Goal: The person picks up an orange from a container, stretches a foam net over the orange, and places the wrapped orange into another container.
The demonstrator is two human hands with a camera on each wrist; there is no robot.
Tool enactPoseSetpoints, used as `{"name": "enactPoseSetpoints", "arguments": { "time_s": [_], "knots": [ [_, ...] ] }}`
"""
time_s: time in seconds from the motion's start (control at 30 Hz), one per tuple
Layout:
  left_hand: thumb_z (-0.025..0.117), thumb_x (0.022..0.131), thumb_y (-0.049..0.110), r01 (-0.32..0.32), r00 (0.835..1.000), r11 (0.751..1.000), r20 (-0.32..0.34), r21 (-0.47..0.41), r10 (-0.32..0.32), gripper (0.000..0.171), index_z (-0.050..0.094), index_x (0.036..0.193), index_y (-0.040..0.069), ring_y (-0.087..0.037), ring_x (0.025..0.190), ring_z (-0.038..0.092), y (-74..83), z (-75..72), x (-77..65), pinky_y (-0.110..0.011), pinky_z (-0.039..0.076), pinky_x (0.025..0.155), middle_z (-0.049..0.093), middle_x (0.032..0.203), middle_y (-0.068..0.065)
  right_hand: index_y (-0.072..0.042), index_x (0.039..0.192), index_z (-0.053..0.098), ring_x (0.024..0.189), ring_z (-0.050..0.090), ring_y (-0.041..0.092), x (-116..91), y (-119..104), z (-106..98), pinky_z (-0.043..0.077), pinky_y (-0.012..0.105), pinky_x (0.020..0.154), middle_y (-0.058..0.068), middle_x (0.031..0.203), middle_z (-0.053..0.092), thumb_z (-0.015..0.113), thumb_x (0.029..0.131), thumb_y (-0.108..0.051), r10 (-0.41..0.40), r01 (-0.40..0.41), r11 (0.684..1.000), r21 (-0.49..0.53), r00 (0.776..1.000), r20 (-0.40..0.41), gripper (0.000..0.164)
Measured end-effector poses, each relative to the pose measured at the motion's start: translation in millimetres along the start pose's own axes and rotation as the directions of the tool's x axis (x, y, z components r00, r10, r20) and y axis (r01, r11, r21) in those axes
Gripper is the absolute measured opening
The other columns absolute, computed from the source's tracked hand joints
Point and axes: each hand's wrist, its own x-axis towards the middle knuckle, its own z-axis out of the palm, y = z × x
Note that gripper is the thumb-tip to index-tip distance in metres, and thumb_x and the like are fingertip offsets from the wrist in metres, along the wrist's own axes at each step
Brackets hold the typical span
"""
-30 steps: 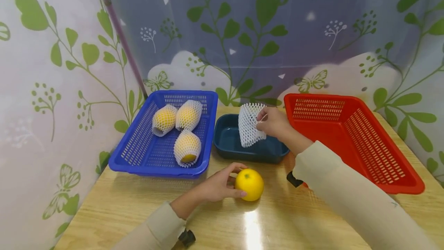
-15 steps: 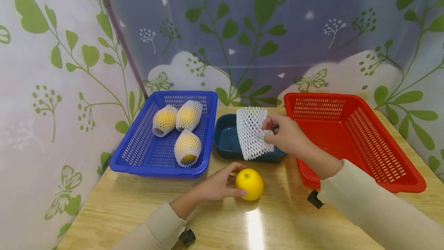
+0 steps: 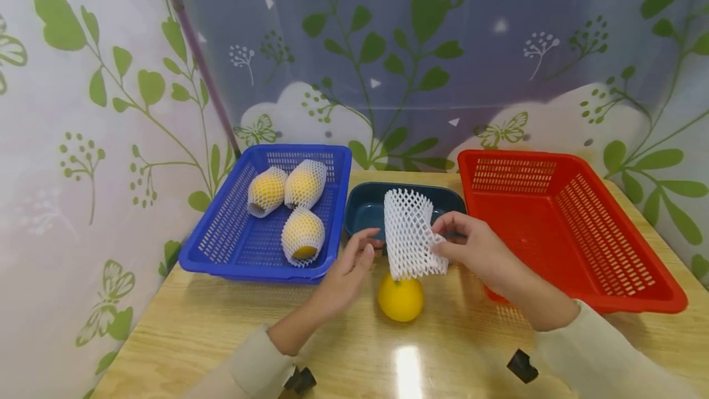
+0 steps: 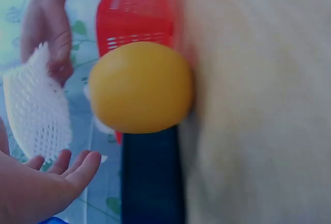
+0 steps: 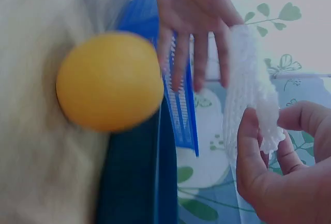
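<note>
My right hand (image 3: 482, 254) pinches a white foam fruit net (image 3: 410, 236) by its right edge, between thumb and fingers. The net hangs flattened above the table, overlapping the top of a round yellow fruit (image 3: 401, 302) in the head view. That fruit sits bare on the wooden table. To the left, my left hand (image 3: 344, 276) is off the fruit, its fingers spread and loosely bent. In the right wrist view, the left hand's fingers (image 5: 200, 61) extend close beside the net, palm showing. Behind the net stands a dark teal tray (image 3: 365, 211), partly hidden.
A blue basket (image 3: 257, 257) at the left holds 3 yellow fruits in foam nets, one of them nearest the front (image 3: 303, 234). On the right stands a red basket (image 3: 532, 220). A patterned curtain (image 3: 354, 66) hangs behind the table.
The right hand has brought the net from over the tray toward me, down near the fruit. The left hand has let go of the fruit and risen toward the net.
</note>
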Motion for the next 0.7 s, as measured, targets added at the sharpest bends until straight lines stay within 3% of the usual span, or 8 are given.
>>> {"name": "enactPoseSetpoints", "arguments": {
  "time_s": [0.13,0.27,0.37,0.47,0.57,0.7],
  "knots": [
    [0.023,0.109,0.03,-0.025,0.999,0.997,-0.049,-0.077,0.021,0.046,0.027,0.152,0.013,-0.035,0.128,0.048,6.8,-2.9,7.0,-0.048,0.043,0.103,0.044,0.142,-0.019,-0.003,0.114,0.051,0.096,0.056,0.028,-8,4,10,0.055,0.027,0.08,0.014,0.109,0.053,0.067,0.09,-0.007,0.052,-0.062,0.98,0.19,0.997,0.057,0.029],
    [0.024,0.109,0.031,-0.004,0.999,0.989,-0.044,-0.15,-0.003,0.049,0.026,0.153,0.01,-0.034,0.131,0.046,7.6,-3.9,11.3,-0.048,0.041,0.105,0.038,0.149,-0.017,-0.004,0.112,0.05,0.097,0.055,0.025,-15,8,21,0.055,0.028,0.082,0.011,0.106,0.053,0.065,0.09,-0.003,0.078,-0.122,0.919,0.376,0.988,0.13,0.027],
    [0.028,0.108,0.031,0.0,0.999,0.98,-0.053,-0.198,-0.011,0.049,0.032,0.148,0.004,-0.032,0.128,0.049,9.5,-3.1,13.5,-0.047,0.041,0.105,0.042,0.145,-0.018,-0.006,0.109,0.051,0.096,0.055,0.023,-17,10,26,0.055,0.026,0.081,0.008,0.103,0.052,0.064,0.09,-0.002,0.055,-0.132,0.877,0.461,0.983,0.176,0.024],
    [0.033,0.107,0.029,0.017,0.996,0.974,-0.078,-0.225,-0.035,0.043,0.043,0.138,0.0,-0.027,0.119,0.054,12.0,-2.4,14.9,-0.045,0.043,0.103,0.051,0.132,-0.018,-0.007,0.107,0.051,0.095,0.055,0.022,-18,13,29,0.055,0.026,0.079,0.008,0.101,0.05,0.062,0.09,-0.001,0.026,-0.125,0.857,0.5,0.979,0.2,0.022],
    [0.035,0.107,0.026,0.043,0.993,0.961,-0.091,-0.272,-0.07,0.036,0.045,0.128,-0.001,-0.021,0.111,0.054,13.8,-2.2,15.6,-0.043,0.043,0.104,0.053,0.121,-0.016,-0.007,0.11,0.05,0.098,0.053,0.024,-18,16,32,0.055,0.026,0.08,0.009,0.104,0.049,0.062,0.089,-0.002,0.01,-0.113,0.869,0.481,0.977,0.212,0.024],
    [0.035,0.107,0.026,0.079,0.991,0.936,-0.075,-0.342,-0.111,0.034,0.044,0.127,0.0,-0.017,0.108,0.054,14.4,-2.9,16.0,-0.037,0.044,0.104,0.052,0.118,-0.011,-0.003,0.119,0.043,0.103,0.052,0.025,-19,18,34,0.054,0.03,0.084,0.013,0.115,0.047,0.059,0.09,-0.006,-0.023,-0.07,0.919,0.387,0.973,0.229,0.034]
  ]
}}
